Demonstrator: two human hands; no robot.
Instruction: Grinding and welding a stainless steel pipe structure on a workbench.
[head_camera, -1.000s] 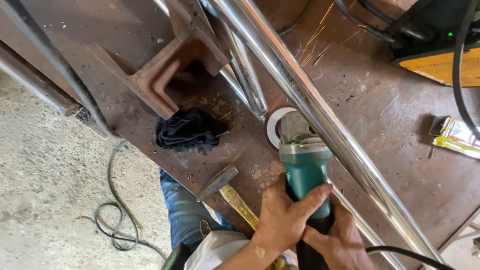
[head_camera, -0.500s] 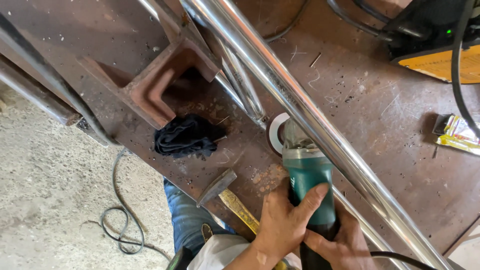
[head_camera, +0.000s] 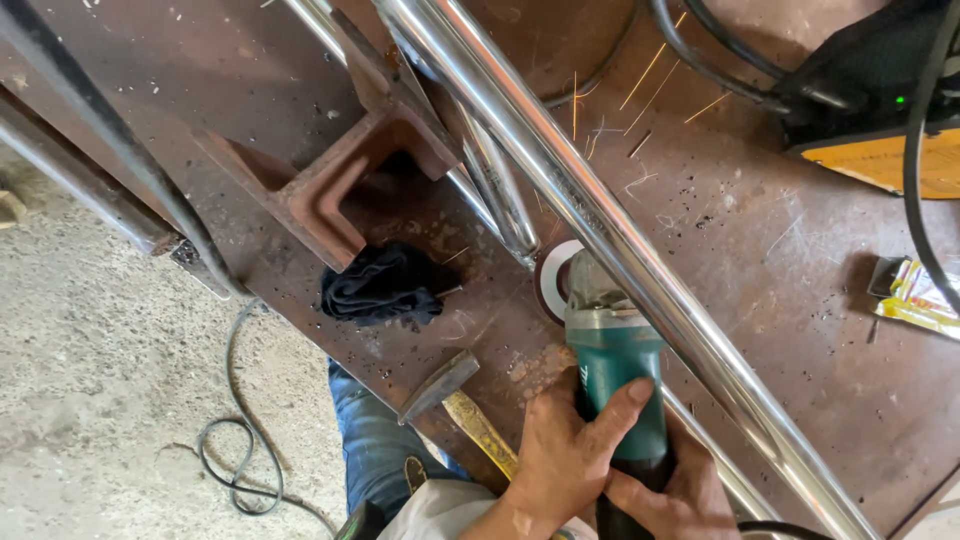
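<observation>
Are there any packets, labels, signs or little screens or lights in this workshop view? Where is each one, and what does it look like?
Yellow packet: flat, crumpled, yellow with red and white print, lying at the right edge of the rusty steel table.
Green indicator light: a small glowing dot on the black and orange machine at the top right corner.
No signs or screens show; any label on the green angle grinder is hidden.
</observation>
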